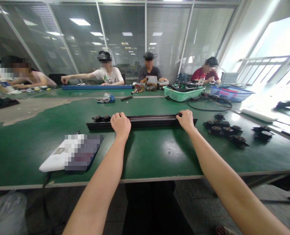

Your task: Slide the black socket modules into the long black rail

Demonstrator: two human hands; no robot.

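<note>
A long black aluminium extrusion rail (140,122) lies crosswise on the green work table (159,156). My left hand (120,125) curls over its top edge near the middle-left. My right hand (185,120) grips the rail close to its right end. Two small black motor-like parts (102,118) sit on the rail's left end. To the right of my right hand, several similar black parts on dark mounts (223,129) rest on the table. The rail's underside is hidden.
A white device with a blurred dark panel (72,153) lies left of my arms. Farther off stand a green basket of cables (184,93) and a blue basket (230,94). Several seated people work at the far side, beside a blue rail (96,87).
</note>
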